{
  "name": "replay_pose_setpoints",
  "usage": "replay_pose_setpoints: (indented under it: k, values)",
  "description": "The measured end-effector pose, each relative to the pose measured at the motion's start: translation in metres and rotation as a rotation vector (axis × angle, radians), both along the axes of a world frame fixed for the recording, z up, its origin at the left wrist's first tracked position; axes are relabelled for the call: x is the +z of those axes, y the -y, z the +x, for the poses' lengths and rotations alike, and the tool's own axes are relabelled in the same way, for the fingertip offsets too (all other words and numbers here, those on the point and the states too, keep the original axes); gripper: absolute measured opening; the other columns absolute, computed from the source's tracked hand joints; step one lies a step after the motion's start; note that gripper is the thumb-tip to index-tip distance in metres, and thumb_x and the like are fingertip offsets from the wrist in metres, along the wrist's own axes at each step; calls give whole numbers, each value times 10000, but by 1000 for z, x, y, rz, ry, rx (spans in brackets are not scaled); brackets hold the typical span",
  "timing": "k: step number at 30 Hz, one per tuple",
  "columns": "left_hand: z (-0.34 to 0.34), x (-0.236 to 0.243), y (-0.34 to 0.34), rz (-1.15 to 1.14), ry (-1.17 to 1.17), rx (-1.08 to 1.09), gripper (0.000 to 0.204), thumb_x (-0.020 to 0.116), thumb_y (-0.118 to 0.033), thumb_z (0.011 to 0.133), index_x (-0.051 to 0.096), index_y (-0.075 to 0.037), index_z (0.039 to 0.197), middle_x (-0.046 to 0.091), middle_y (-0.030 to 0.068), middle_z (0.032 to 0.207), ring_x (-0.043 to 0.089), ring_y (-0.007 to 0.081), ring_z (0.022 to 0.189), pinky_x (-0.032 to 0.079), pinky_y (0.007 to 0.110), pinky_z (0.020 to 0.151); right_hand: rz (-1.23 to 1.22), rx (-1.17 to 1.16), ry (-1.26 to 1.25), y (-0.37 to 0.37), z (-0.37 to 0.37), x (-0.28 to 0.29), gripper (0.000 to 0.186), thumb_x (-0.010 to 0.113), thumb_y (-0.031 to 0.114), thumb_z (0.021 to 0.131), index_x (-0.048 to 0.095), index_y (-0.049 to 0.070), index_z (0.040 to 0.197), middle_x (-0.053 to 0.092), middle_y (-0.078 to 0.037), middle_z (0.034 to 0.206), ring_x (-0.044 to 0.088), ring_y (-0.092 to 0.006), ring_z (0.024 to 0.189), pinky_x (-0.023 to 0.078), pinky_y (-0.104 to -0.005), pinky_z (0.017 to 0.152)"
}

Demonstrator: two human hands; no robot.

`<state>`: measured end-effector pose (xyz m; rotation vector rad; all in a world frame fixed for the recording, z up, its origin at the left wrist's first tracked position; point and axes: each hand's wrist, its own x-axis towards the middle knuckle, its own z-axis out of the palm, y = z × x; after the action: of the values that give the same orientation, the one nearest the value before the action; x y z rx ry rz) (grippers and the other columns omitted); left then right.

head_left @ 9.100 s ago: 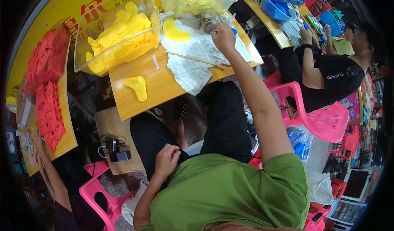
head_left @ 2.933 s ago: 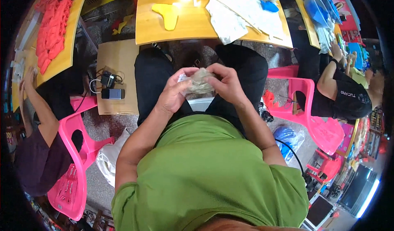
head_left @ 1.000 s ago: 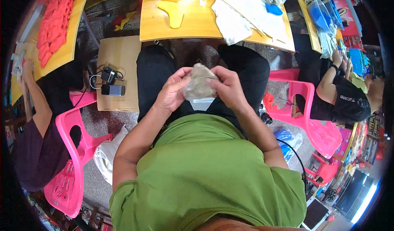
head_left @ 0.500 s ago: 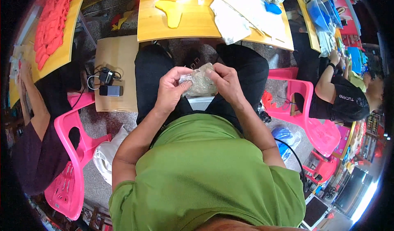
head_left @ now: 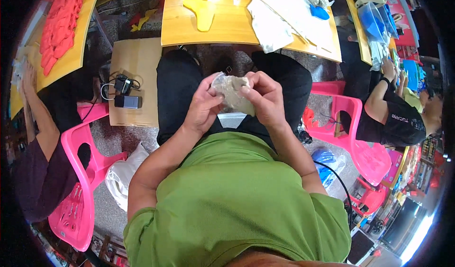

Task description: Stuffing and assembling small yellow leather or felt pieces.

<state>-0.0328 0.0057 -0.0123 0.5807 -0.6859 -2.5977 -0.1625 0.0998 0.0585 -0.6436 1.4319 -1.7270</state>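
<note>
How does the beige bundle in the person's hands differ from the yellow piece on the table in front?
Colour: the beige bundle is dull and pale; the yellow piece is bright.
Shape: the bundle is crumpled, while the yellow piece has a smooth, bent outline.
Support: the left hand and right hand hold the bundle; the yellow piece lies on the table.

Pink chair (head_left: 365,155), cardboard (head_left: 142,68), perhaps a bag (head_left: 121,177)
</note>
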Motion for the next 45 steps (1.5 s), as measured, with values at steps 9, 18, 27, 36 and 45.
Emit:
replay_pose_setpoints:
  k: [9,18,27,36,45]
  values:
    - [7,-16,-3,251,-54,-95,373,550,-47,866,488,-43,1234,588,72,1138,577,217,1038,456,403,927,48,134,-759,0,1,-1,62,593,-18,761,533,-15,775,549,-97,820,522,-161,689,394,-238,582]
    - [3,-19,7,191,-31,-80,295,575,-63,855,553,-29,1147,625,88,1066,607,200,957,484,355,854,196,194,-751,-3,-4,-18,245,447,-127,674,543,9,854,515,-51,817,497,-114,677,385,-214,578]
    - [1,-14,10,112,-3,53,165,612,-5,826,564,-48,978,634,59,916,616,168,842,504,313,774,293,188,-26,-2,7,-17,103,601,57,822,593,10,913,585,3,803,521,-54,681,415,-194,595]
    - [3,0,13,112,-77,-54,349,660,-33,803,517,-37,1122,611,59,998,594,166,918,486,320,832,254,151,-106,-3,0,-14,81,619,71,829,603,9,878,587,11,749,524,-39,657,418,-193,572]
    - [7,-26,0,229,-78,-147,444,656,-30,805,479,-30,1213,591,70,1088,580,196,1009,483,360,869,286,284,-317,-13,-3,-34,57,588,44,859,594,-9,880,557,9,768,502,-42,696,417,-200,597]
